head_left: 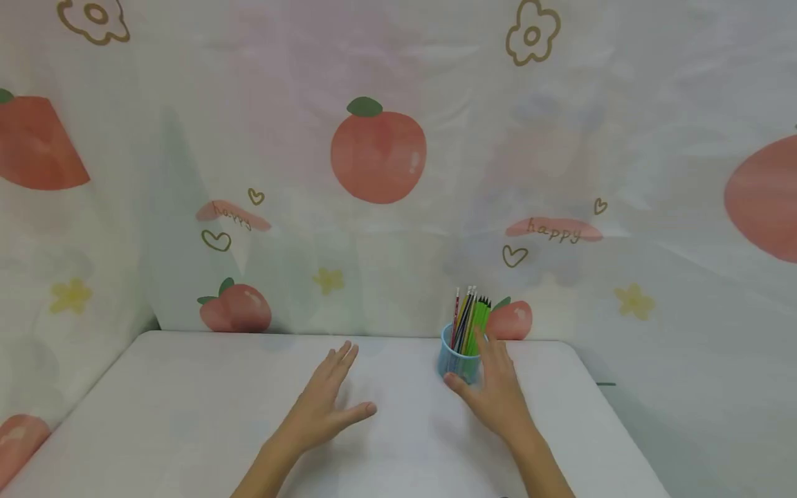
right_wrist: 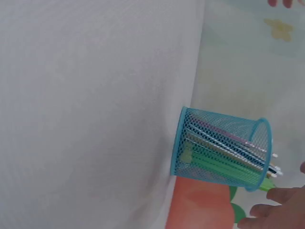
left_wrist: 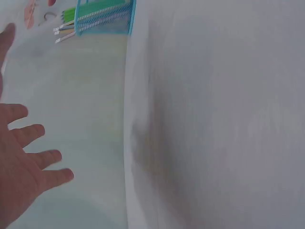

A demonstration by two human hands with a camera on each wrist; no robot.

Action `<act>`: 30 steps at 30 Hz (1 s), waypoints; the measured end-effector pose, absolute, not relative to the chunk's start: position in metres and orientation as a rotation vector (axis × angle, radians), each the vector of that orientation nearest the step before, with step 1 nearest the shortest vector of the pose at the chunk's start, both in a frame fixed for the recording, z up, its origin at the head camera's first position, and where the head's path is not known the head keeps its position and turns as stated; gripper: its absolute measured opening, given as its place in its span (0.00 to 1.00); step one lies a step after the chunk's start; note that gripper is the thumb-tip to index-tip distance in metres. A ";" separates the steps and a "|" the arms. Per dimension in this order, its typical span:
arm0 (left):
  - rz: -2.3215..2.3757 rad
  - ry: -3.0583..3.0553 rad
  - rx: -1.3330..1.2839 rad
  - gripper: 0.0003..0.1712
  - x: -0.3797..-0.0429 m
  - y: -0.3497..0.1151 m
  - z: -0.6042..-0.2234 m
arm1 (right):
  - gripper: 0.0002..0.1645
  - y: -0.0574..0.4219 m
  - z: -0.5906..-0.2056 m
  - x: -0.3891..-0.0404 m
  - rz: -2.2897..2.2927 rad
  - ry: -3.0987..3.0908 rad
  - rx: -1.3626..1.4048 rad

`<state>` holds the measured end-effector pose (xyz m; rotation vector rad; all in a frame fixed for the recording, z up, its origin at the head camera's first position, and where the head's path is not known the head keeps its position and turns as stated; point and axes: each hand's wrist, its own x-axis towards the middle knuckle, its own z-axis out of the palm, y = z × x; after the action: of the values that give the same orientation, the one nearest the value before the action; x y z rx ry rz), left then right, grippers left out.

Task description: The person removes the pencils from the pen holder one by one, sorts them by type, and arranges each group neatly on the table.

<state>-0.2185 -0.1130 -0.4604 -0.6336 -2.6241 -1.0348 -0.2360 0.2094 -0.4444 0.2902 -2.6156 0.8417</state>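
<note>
A blue mesh pencil cup (head_left: 459,364) stands upright near the back edge of the white table (head_left: 205,408). Several pencils (head_left: 463,321) poke out of it, some bright green, others dark, yellow or red. My right hand (head_left: 496,398) is just in front of the cup, thumb and fingers spread, overlapping its right side in the head view. In the right wrist view the fingers (right_wrist: 281,202) are near the cup's rim (right_wrist: 259,155). Left of the cup, my left hand (head_left: 324,408) hovers over the table with straight, spread fingers and holds nothing.
A pale cloth backdrop (head_left: 398,277) printed with peaches, hearts and flowers rises behind the table and along the left. The table's right edge (head_left: 613,415) slants toward the front, with cloth beyond it.
</note>
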 end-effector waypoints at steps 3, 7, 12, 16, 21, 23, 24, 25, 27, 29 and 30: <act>-1.277 -2.555 -0.637 0.50 -0.222 -0.097 -0.458 | 0.56 0.215 -0.445 -0.239 1.100 -2.550 0.260; -1.492 -2.482 -0.647 0.44 -0.227 -0.074 -0.456 | 0.52 0.222 -0.448 -0.240 1.298 -2.511 0.152; -1.704 -2.428 -0.693 0.41 -0.240 -0.052 -0.459 | 0.47 0.226 -0.453 -0.244 1.585 -2.483 0.117; -1.906 -2.394 -0.696 0.40 -0.253 -0.036 -0.466 | 0.46 0.225 -0.455 -0.247 1.869 -2.432 0.086; -2.081 -2.402 -0.643 0.40 -0.266 -0.018 -0.475 | 0.48 0.223 -0.456 -0.248 2.077 -2.410 0.004; -2.115 -2.408 -0.629 0.40 -0.270 -0.010 -0.477 | 0.48 0.222 -0.456 -0.248 2.112 -2.410 0.006; -2.125 -2.414 -0.623 0.41 -0.272 -0.007 -0.479 | 0.48 0.222 -0.456 -0.248 2.118 -2.412 0.012; -2.131 -2.414 -0.627 0.42 -0.273 -0.003 -0.479 | 0.47 0.222 -0.456 -0.248 2.118 -2.414 0.014; -2.152 -2.417 -0.638 0.42 -0.276 0.005 -0.481 | 0.47 0.222 -0.456 -0.248 2.108 -2.420 0.008; -2.176 -2.407 -0.665 0.43 -0.277 0.014 -0.482 | 0.47 0.223 -0.457 -0.247 2.103 -2.417 0.001; -2.183 -2.406 -0.671 0.44 -0.278 0.018 -0.483 | 0.47 0.224 -0.458 -0.247 2.088 -2.423 -0.003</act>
<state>-0.2779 0.0182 -0.4825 -0.6712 -2.4064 -2.1832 -0.2465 0.2236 -0.4577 -0.0027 -2.4230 2.0882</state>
